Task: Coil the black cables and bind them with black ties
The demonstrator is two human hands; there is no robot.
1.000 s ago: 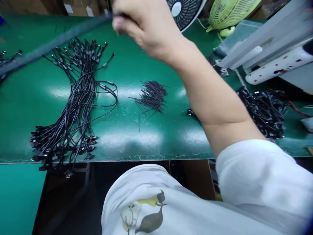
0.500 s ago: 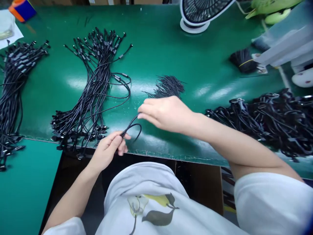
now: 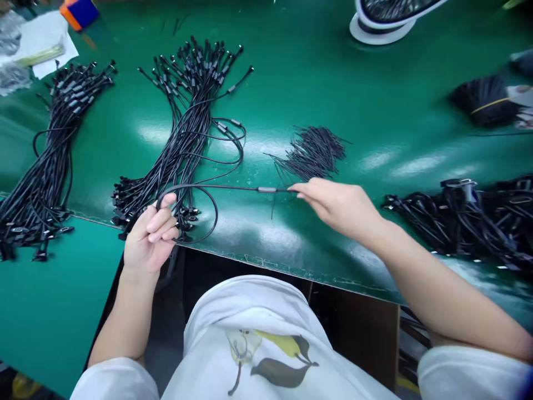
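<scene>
A black cable (image 3: 233, 187) is stretched between my two hands over the front of the green table. My left hand (image 3: 152, 230) is closed round it, and a loop of the cable hangs out to the right of the fingers. My right hand (image 3: 333, 203) pinches the other end, just beyond a grey sleeve (image 3: 267, 190) on the cable; the fingers hide the tip. Behind the right hand lies a pile of short black ties (image 3: 314, 153). Close behind my left hand spreads a bundle of black cables (image 3: 183, 133) with connectors at both ends.
Another cable bundle (image 3: 58, 144) lies at the left. On the right is a heap of black cables (image 3: 470, 216), with a banded black bundle (image 3: 487, 103) behind it. A white fan (image 3: 381, 30) stands at the back. The table's front edge (image 3: 266, 264) runs before my body.
My hands have moved apart, the left to the left and the right to the right, pulling the cable out straight between them. The view has shifted, so the table's things appear further right.
</scene>
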